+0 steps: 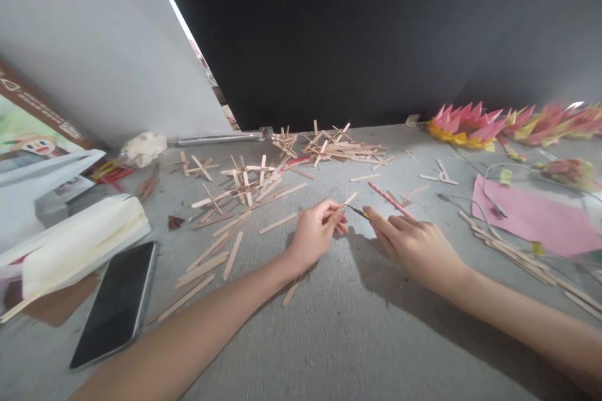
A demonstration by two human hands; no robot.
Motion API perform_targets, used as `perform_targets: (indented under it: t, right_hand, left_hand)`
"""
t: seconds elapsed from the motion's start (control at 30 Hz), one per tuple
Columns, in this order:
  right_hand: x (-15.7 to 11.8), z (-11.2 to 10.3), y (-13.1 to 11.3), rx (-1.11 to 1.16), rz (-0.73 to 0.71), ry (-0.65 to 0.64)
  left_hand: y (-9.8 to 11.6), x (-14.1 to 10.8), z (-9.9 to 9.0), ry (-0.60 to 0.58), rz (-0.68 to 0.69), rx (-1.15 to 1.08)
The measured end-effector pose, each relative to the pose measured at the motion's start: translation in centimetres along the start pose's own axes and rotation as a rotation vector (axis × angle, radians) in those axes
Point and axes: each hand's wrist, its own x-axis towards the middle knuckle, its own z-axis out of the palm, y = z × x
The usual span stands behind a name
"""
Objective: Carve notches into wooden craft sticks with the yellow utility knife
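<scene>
My left hand (320, 229), closed, pinches a wooden craft stick (350, 198) that points up and to the right. In my closed right hand (409, 241) is a slim tool (360, 212) with a dark tip and a bit of yellow; the fingers hide the rest, so its kind is unclear. The tool's tip is at the stick, close to my left fingertips. Just beyond my right hand, a thin red-and-white patterned rod (390, 199) runs partly behind the knuckles. One loose craft stick (291, 292) lies partly under my left wrist.
Craft sticks, many joined in crossed shapes (244, 178), spread over the grey surface. A phone (117, 304) and a cream packet (89, 244) lie left. Pink-and-yellow paper crowns (465, 128), a pink sheet (536, 219) and cables are right. A dark panel (376, 37) stands behind.
</scene>
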Motion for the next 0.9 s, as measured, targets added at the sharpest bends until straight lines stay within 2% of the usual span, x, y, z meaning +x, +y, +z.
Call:
perform_targets:
  t: [0.13, 0.23, 0.53, 0.73, 0.9]
  right_hand:
    - [-0.1, -0.4, -0.4, -0.041, -0.008, -0.04]
    - [0.2, -0.5, -0.2, 0.016, 0.011, -0.06]
    - [1.3, 0.5, 2.5, 0.548, 0.194, -0.151]
    - [1.8, 0.6, 3.5, 0.766, 0.195, -0.218]
    - [2.3, 0.3, 3.7, 0.953, 0.274, -0.32]
  left_hand:
    - [-0.3, 0.0, 0.0, -0.007, 0.001, 0.006]
    - [-0.3, 0.1, -0.1, -0.005, 0.01, 0.005]
    - [-0.3, 0.6, -0.4, -0.025, -0.034, -0.11]
    - [-0.7, 0.7, -0.6, -0.044, -0.042, -0.123]
    - [-0.7, 0.7, -0.6, -0.047, -0.04, -0.128]
